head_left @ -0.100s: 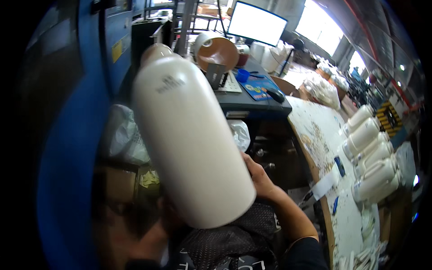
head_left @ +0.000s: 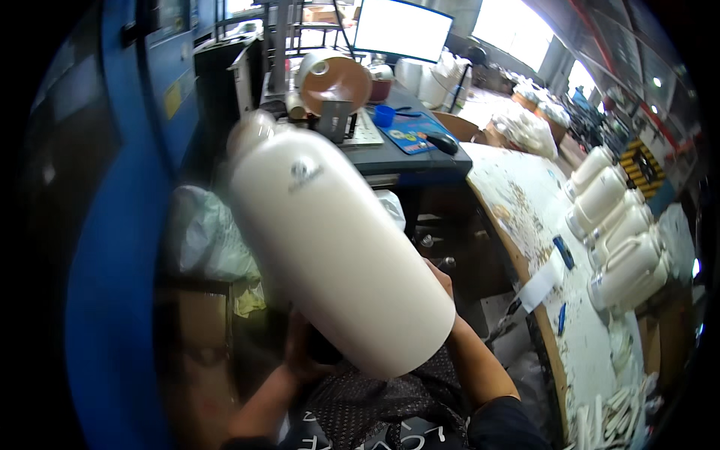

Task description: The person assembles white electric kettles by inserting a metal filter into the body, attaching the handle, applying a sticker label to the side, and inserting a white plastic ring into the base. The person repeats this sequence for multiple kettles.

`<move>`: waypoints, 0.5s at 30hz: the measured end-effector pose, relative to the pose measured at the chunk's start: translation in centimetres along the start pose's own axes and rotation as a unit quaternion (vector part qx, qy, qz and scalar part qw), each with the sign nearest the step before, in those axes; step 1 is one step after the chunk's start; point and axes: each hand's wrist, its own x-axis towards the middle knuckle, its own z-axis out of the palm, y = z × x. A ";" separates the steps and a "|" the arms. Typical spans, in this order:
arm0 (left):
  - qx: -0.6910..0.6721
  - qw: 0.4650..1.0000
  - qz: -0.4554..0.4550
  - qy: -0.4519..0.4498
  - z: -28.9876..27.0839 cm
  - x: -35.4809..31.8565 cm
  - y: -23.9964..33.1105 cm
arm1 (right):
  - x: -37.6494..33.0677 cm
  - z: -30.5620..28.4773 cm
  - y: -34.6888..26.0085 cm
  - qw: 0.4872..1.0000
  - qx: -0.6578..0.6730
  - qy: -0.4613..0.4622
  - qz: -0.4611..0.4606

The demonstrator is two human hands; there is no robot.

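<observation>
The bottle (head_left: 345, 262), large and white, is off any surface, in front of the person's body. It lies aslant: its blurred neck points away to the upper left, its broad base sits toward the person at the lower right, and a small dark print marks its shoulder.

The right hand (head_left: 441, 279) grips the bottle on its right side, near the base, with most of the fingers hidden behind the wall. The left hand (head_left: 301, 352) is in shadow at the bottle's lower left side, partly covered by it; whether its fingers are closed or only support the bottle, I cannot tell. Most of the bottle's length extends past both hands, away from the person.

Beyond it is the desk (head_left: 375, 159). The mouse (head_left: 444, 142) lies near its front right corner, on the right part of a blue pad (head_left: 409, 136); a blue cup (head_left: 384, 115) is at the pad's far left corner.

The counter (head_left: 517, 195) runs down the right. White jugs (head_left: 626, 274) form a row along its right edge, a blue tool (head_left: 563, 253) lies left of them, a paper strip (head_left: 541, 285) reaches over the left edge, and white strips (head_left: 607, 420) are heaped at the near end.
</observation>
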 end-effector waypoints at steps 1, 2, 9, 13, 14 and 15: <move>-0.116 0.985 0.034 0.120 1.3 -1.2 -3.4 | -0.6 -1.1 0.7 0.999 -0.022 0.005 -0.027; -0.267 0.942 -0.058 0.192 0.8 2.3 -1.0 | -1.6 -2.4 1.1 0.999 0.026 0.001 -0.038; -0.350 0.824 -0.423 0.141 -5.0 5.6 -8.6 | -9.1 0.2 6.1 0.994 -0.100 -0.025 -0.020; -0.347 0.827 -0.441 -0.021 -2.4 12.7 -9.9 | -13.1 1.1 5.7 0.977 -0.211 0.024 -0.008; -0.305 0.831 -0.465 -0.005 -0.4 14.1 -9.1 | -14.1 1.2 5.4 0.971 -0.236 0.043 0.002; -0.357 0.799 -0.482 -0.047 1.1 15.1 -9.3 | -14.6 0.8 5.2 0.966 -0.254 0.053 -0.009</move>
